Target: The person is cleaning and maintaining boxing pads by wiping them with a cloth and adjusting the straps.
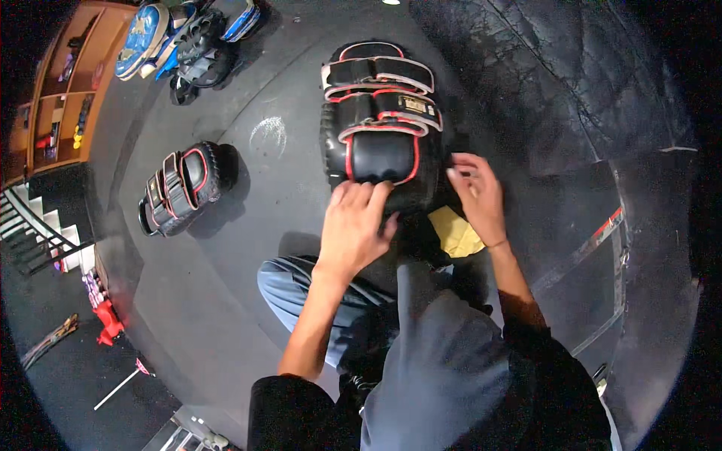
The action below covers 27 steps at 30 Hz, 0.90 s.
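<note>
A large black Thai kick pad with red and light-grey trim lies on the dark floor before me, its strap side up. Two wide hook-and-loop straps cross it, and one bears a label with writing. My left hand curls its fingers over the pad's near end; the fingertips are hidden. Just off the pad's right side is my right hand, slightly blurred, thumb and fingers apart with nothing seen between them. A crumpled yellow cloth lies below that hand, close to my knee.
A smaller-looking black pad with similar straps lies to the left. Blue and black pads are heaped at the far left by wooden shelving. A black quilted surface stretches along the right. Red items sit beyond the left floor edge.
</note>
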{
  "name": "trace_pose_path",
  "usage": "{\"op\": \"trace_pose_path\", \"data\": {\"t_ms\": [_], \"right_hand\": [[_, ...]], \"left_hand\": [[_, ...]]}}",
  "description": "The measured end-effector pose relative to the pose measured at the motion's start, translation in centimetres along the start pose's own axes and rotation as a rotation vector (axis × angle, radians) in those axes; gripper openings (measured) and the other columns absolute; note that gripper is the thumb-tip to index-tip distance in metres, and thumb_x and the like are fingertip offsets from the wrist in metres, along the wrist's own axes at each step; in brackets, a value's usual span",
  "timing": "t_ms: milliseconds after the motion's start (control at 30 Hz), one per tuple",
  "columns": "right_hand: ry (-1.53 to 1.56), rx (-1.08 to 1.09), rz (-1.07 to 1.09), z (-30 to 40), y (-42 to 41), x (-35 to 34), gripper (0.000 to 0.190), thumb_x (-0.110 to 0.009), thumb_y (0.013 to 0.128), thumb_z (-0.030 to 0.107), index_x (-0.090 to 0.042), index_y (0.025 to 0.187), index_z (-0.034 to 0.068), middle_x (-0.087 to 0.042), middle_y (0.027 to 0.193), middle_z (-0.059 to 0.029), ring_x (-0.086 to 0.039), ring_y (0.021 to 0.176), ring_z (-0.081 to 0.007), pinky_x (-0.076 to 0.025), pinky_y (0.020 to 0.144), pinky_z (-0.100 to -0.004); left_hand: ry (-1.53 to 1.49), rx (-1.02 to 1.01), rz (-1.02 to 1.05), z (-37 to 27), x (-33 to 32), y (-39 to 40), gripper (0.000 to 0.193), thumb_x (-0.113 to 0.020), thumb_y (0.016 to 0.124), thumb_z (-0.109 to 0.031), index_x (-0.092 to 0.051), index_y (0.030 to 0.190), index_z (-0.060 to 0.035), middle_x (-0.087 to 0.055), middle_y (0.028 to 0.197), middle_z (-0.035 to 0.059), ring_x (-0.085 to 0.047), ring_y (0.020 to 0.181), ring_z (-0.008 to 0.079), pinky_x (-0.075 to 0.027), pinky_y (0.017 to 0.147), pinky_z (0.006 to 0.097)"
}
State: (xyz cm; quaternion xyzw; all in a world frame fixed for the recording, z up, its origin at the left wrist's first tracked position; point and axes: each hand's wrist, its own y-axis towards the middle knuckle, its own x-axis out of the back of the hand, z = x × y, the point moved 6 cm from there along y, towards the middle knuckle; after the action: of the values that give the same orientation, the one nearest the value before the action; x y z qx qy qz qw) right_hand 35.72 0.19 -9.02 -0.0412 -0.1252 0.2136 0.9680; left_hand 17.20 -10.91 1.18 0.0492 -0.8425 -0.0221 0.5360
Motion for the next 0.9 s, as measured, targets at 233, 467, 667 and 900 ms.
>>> {"op": "trace_pose_path", "data": {"t_ms": [233,467,667,900], "right_hand": [[-0.688,0.097,-0.082,-0.6,-8.2,2.1,0.083,-0.086,0.07,0.029,-0.047,0.139,0.007,-0.029,0.151,-0.025,-0.029,0.138,-0.0463,-0.026,0.113,-0.0535],[-0.672,0.101,-0.027,-6.6,-11.1,2.7,0.049,-0.07,0.072,0.002,-0.053,0.117,0.003,-0.042,0.136,-0.0262,-0.045,0.122,-0.0468,-0.042,0.1,-0.0489],[-0.136,0.11,-0.303,-0.7,-4.9,7.7,0.041,-0.062,0.09,0.005,-0.048,0.128,-0.003,-0.055,0.125,-0.0121,-0.053,0.116,-0.0223,-0.041,0.101,-0.0353],[0.33,0.541,-0.428,15.3,2.3,8.0,0.043,-0.057,0.097,0.017,-0.053,0.133,-0.006,-0.058,0.133,-0.0177,-0.055,0.123,-0.0256,-0.039,0.108,-0.0358]], "left_hand": [[0.156,0.007,0.25,-0.4,-3.6,2.6,0.036,-0.079,0.074,-0.031,-0.066,0.094,-0.004,-0.068,0.071,0.0137,-0.069,0.069,0.0347,-0.053,0.061,0.044],[-0.599,0.594,-0.294,0.9,-0.3,0.7,0.032,-0.077,0.084,-0.028,-0.065,0.085,0.0019,-0.065,0.07,0.0206,-0.064,0.064,0.0161,-0.049,0.062,0.0338],[-0.709,0.671,-0.487,-0.6,9.6,0.3,0.025,-0.069,0.094,-0.022,-0.069,0.099,0.0022,-0.059,0.072,-0.0051,-0.049,0.064,0.0026,-0.037,0.056,0.0196],[-0.837,0.643,-0.465,0.9,9.4,4.8,0.032,-0.068,0.093,-0.033,-0.069,0.087,-0.0019,-0.052,0.059,-0.0059,-0.045,0.051,0.0036,-0.032,0.046,0.0228]]}}
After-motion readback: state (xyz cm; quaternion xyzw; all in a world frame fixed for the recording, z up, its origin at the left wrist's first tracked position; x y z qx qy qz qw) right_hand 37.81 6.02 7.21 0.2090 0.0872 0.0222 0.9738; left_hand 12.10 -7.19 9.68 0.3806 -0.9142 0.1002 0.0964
